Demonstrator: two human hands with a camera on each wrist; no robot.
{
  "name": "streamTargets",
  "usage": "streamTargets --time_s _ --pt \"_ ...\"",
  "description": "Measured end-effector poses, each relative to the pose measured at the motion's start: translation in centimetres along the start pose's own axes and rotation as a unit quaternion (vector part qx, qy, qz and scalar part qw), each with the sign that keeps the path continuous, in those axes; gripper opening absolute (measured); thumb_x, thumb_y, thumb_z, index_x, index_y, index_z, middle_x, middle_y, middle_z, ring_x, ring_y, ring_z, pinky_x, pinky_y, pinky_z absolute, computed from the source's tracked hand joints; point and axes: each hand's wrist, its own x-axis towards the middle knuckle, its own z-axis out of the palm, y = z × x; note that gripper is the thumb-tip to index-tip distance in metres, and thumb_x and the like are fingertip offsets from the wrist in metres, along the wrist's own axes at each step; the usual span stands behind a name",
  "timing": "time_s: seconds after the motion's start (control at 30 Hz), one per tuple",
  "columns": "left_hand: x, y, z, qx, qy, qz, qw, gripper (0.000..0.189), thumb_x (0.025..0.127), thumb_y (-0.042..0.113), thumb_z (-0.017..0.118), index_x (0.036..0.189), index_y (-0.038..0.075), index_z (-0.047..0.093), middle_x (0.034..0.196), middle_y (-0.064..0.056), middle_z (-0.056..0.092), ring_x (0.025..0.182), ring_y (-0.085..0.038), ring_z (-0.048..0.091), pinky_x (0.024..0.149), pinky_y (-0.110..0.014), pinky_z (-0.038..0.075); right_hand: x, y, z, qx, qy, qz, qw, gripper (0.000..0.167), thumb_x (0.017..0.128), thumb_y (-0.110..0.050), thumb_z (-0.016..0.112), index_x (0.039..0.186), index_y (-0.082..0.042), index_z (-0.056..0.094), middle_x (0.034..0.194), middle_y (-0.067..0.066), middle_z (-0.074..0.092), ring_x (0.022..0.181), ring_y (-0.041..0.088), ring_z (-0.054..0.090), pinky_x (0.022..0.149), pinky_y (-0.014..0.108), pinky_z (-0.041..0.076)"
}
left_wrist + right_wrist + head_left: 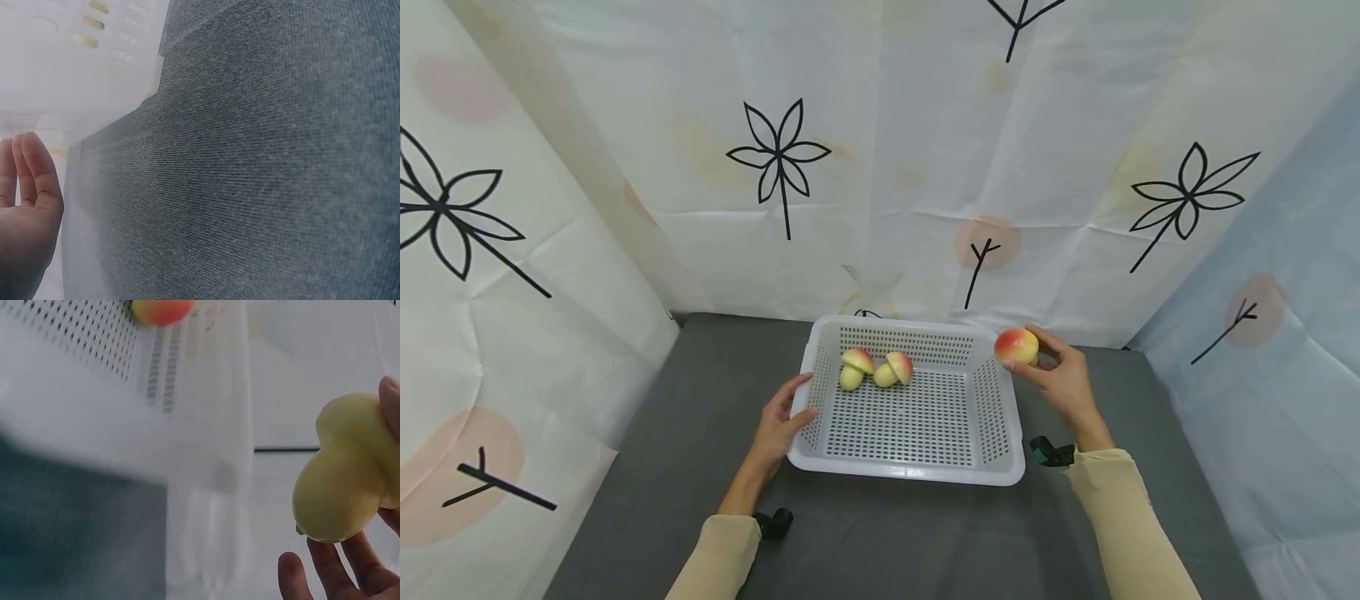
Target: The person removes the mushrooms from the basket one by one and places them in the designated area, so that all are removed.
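A toy mushroom [1017, 345] with a red-and-yellow cap is held in my right hand [1067, 387], at the basket's back right corner. In the right wrist view its pale yellow stem [337, 494] faces the camera, with fingers [328, 569] below and the thumb [392, 403] above. My left hand [772, 433] grips the left rim of the white plastic basket [906, 472], thumb over the edge and the other fingers outside. Two similar mushrooms, one at the left [856, 367] and one beside it [895, 369], lie inside the basket towards its back left.
A dark grey cloth [925, 542] covers the table under the basket. White printed curtains [880, 183] stand at the back and both sides. Each wrist wears a small black device, one at the left [773, 524] and one at the right [1051, 452].
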Motion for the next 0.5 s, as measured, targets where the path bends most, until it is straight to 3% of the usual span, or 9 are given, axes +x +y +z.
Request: streamTargets --time_s 0.13,0.23,0.5 --pt "0.0 0.1 0.0 -0.002 0.002 0.001 1.0000 0.061 0.097 0.001 0.064 0.153 0.008 0.041 0.141 -0.028 0.045 0.119 -0.046 0.053 0.087 -0.056 0.052 -0.2 1.5 -1.7 -0.011 0.024 0.019 0.9995 0.076 0.085 -0.023 0.085 0.150 -0.008 0.050 0.145 0.016 0.052 0.113 0.013 0.056 0.082 0.013 0.048" --pt "0.0 0.0 0.0 0.004 0.003 -0.003 1.0000 0.061 0.097 0.002 0.065 0.153 0.009 0.041 0.139 -0.028 0.046 0.119 -0.046 0.054 0.087 -0.056 0.051 -0.3 2.7 -2.7 -0.020 0.041 0.034 0.9984 0.075 0.085 -0.024 0.085 0.150 -0.008 0.051 0.141 0.015 0.055 0.111 0.007 0.051 0.082 0.014 0.046" --pt "-0.1 0.2 0.1 0.006 0.002 -0.006 1.0000 0.060 0.098 0.002 0.064 0.153 0.011 0.042 0.140 -0.029 0.046 0.118 -0.042 0.055 0.089 -0.058 0.050 -0.2 5.9 -3.8 -0.059 0.064 0.098 0.9914 0.072 0.090 -0.026 0.080 0.151 -0.004 0.048 0.144 0.019 0.051 0.121 0.023 0.047 0.082 0.021 0.043"
